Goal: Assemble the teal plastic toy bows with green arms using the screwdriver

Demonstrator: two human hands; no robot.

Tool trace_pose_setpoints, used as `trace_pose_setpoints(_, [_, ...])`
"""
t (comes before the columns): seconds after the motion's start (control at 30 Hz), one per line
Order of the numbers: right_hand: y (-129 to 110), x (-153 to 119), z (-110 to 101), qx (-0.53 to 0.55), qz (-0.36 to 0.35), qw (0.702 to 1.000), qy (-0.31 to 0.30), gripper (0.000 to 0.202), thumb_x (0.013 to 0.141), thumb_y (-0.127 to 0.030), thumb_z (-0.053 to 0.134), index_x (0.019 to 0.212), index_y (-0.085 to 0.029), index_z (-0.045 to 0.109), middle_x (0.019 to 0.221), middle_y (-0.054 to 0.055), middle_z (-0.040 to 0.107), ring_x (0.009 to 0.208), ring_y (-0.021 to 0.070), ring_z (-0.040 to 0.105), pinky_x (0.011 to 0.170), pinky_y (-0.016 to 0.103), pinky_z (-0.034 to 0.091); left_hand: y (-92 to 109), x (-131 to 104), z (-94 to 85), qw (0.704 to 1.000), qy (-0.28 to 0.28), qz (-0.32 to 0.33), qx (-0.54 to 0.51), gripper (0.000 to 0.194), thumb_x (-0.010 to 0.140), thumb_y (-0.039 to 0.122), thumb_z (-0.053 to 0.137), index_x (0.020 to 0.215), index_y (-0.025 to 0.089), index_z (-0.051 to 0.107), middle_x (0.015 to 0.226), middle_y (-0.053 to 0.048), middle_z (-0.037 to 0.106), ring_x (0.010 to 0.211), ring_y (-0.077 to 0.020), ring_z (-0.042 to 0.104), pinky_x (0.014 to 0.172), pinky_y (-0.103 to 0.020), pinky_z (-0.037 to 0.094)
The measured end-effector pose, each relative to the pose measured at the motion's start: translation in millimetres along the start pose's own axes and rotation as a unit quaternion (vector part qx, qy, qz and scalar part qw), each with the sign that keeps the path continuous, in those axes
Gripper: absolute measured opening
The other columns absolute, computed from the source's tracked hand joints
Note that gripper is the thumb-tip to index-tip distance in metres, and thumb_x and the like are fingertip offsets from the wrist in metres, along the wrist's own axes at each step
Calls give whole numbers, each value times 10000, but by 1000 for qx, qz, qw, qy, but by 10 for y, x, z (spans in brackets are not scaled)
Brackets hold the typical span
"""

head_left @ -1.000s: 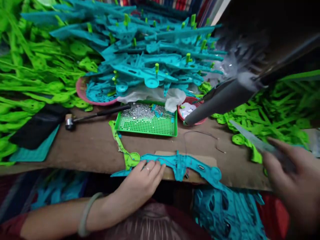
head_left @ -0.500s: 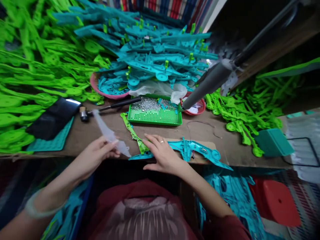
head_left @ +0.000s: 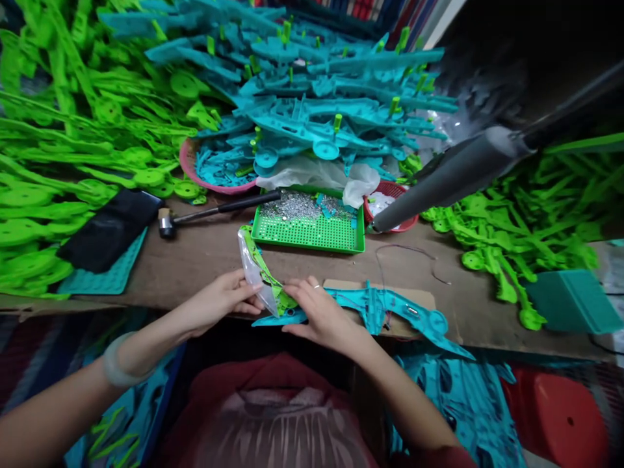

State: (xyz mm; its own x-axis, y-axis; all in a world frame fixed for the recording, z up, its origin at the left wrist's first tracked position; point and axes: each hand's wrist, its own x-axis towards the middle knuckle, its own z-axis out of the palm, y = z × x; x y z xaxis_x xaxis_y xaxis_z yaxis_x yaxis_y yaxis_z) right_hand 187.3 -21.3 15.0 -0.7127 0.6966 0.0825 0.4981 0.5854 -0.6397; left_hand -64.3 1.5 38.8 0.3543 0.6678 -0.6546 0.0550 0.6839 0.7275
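Note:
At the bench's front edge, my left hand (head_left: 229,299) pinches a translucent white plastic piece (head_left: 249,265), which lies along the left side of a green part (head_left: 267,273). My right hand (head_left: 316,309) rests over the lower end of the green part and the left portion of a long blue bow-shaped part (head_left: 375,302). Its fingertips touch the green part near its lower end; whether they grip it is hard to see. The blue part extends to the right of my right hand, partly over a piece of cardboard (head_left: 419,296).
Behind the hands sit a green tray (head_left: 312,244) of small metal pieces, a hammer (head_left: 214,211), a pink basket (head_left: 188,162) and a red basket (head_left: 412,223). Blue parts (head_left: 312,84) and green parts (head_left: 73,143) are heaped behind. A grey rod (head_left: 453,172) slants in from the right.
My left hand has moved right, bringing the translucent piece from the left against the green part. My right hand stays over the parts. The view has shifted slightly.

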Motion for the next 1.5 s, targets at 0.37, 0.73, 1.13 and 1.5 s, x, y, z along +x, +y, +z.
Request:
trace_pose_setpoints(0.37, [20,5,-20,22,7,1000,-9,623,857,-407,749,1364,-188,460,1393,172,543,1249,328,521,1009,526,532,-16,19,15,997,74,-26,24,500,746,540,821,1027,168,639,823,-29,714,745,-148,691,732,-268,591])
trace_pose_setpoints(0.73, [-7,6,-48,15,6,1000,-10,561,855,-360,756,1321,-182,499,1379,172,554,1238,328,511,973,519,554,-107,-8,42,988,113,71,72,412,796,467,771,1052,178,627,825,-5,705,736,-140,641,675,-244,505])
trace_pose_setpoints(1.13, [-70,309,-309,-33,4,999,-43,306,1036,-236,418,1283,-147,576,1104,126,647,1041,244,587,938,410,517,-112,26,61,990,99,80,68,424,775,490,749,1029,176,621,861,-28,705,751,-161,666,644,-258,513])
trace_pose_setpoints(1.5, [62,915,-54,122,220,968,-16,56,864,-212,689,867,-164,717,744,3,711,657,120,595,603,228,345,-132,25,65,992,86,79,56,441,781,498,727,1056,177,600,813,-18,700,749,-167,666,653,-269,526])
